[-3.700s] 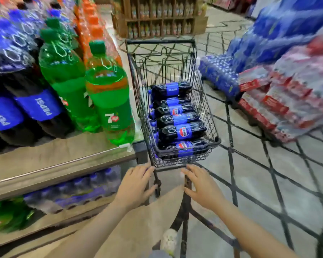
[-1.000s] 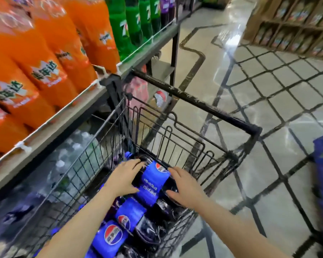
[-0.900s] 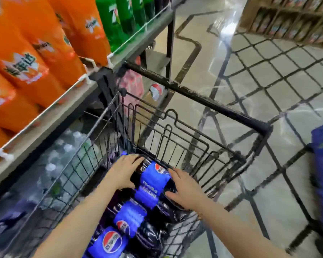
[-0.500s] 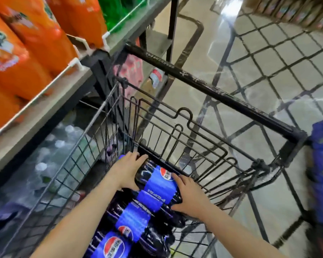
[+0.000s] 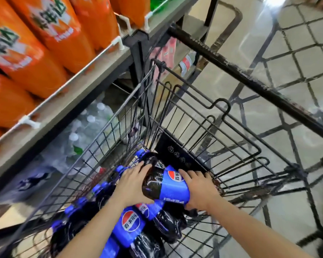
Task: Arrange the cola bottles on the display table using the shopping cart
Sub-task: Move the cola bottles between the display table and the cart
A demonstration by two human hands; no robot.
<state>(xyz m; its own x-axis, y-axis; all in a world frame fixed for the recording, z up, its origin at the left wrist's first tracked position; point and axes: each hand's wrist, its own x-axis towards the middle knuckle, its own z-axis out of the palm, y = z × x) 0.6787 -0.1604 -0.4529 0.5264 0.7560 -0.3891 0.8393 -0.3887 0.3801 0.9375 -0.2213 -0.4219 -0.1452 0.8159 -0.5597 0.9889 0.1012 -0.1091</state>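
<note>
Grey floor tiles (image 5: 222, 43) with dark joints gleam under a black wire shopping cart (image 5: 203, 127) that stands just beside a grey display shelf (image 5: 86, 90) loaded with big orange soda bottles (image 5: 50, 34); shrink-wrapped water bottles (image 5: 82, 131) sit on the tier below. Inside the cart's basket, both hands hold one cola bottle (image 5: 164, 183) lying on its side on top of the others: dark brown liquid, a bright blue label with a round red, white and blue logo, and a blue cap toward the shelf. Her left hand (image 5: 132, 185) curls round the bottle's shoulder, and the right hand (image 5: 199, 189) wraps its fingers over the label end. More cola bottles (image 5: 134, 226) lie packed beneath, caps pointing the same way.
</note>
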